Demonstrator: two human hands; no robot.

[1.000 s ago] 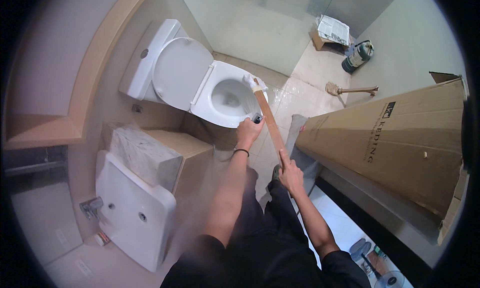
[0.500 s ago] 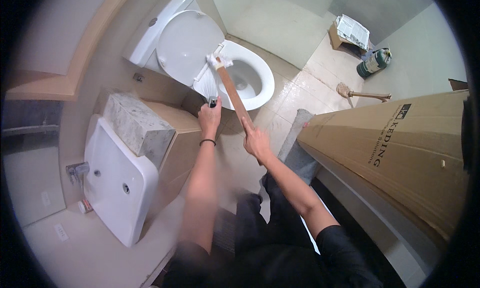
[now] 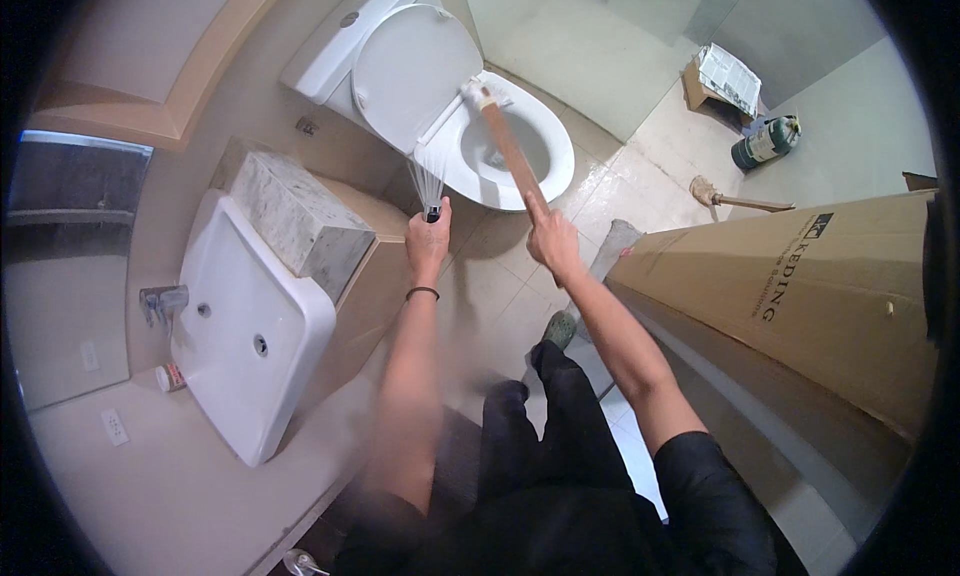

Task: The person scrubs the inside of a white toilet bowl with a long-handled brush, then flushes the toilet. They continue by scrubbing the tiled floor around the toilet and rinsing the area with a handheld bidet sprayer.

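Observation:
My left hand (image 3: 427,245) is closed around a small spray head (image 3: 432,214), which sends a fan of water (image 3: 428,179) at the near side of the toilet (image 3: 545,166). In my right hand (image 3: 554,244) is a brush (image 3: 513,147) with a flat wooden handle, gripped near its lower end. White bristles or foam at its far end (image 3: 479,94) rest by the seat hinge, where the raised white lid (image 3: 415,74) meets the seat. The bowl stands open below the brush.
At left are a white sink (image 3: 262,321) with a tap (image 3: 163,302) and a marble-look block (image 3: 300,216). A long cardboard box (image 3: 800,296) lies at right. Beyond it are a plunger-like stick tool (image 3: 740,200), a green cylinder (image 3: 767,143) and newspaper (image 3: 730,76) on a carton.
The view has shifted, so the toilet sits further right and slightly higher. Both hands keep their hold; the brush head stays by the hinge while water still sprays.

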